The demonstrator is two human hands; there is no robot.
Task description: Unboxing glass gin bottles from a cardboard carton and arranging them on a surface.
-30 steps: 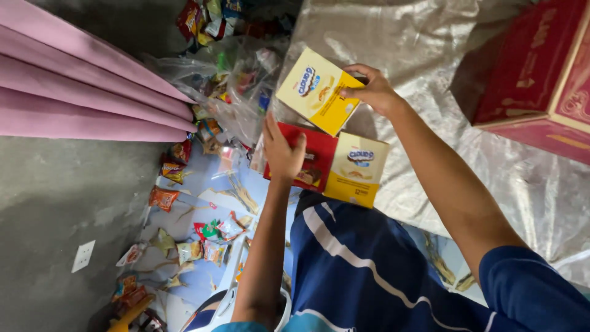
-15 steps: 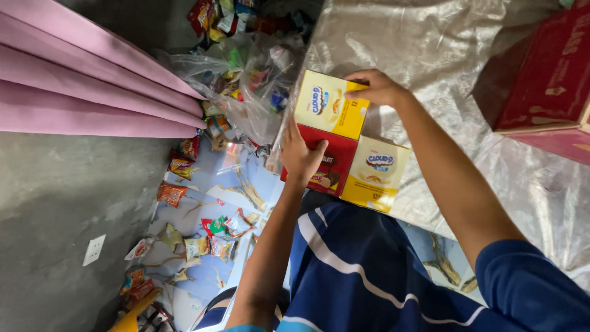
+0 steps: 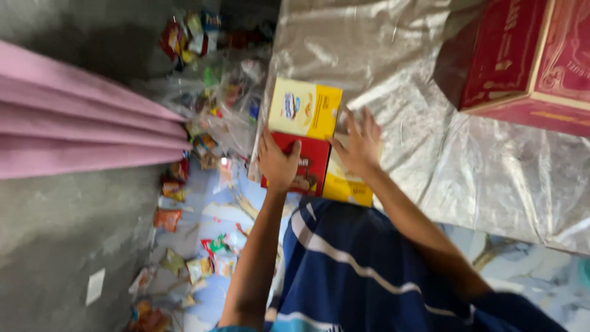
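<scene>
Closest in, the left hand point(image 3: 278, 165) rests on the red box point(image 3: 310, 163), thumb hooked over its edge and fingers curled against its near side. Just beside it, the right hand point(image 3: 359, 144) lies flat with fingers spread wide across the lower yellow box point(image 3: 349, 187), holding nothing. Beyond both sits the upper yellow box point(image 3: 305, 109), touching the red one, all on the crinkly silver sheet point(image 3: 430, 123). These look like light, stiff cardboard cartons, easily dented at the corners, best taken by the long edges. Farther off: a big red carton point(image 3: 528, 61) and scattered snack packets point(image 3: 209, 92).
</scene>
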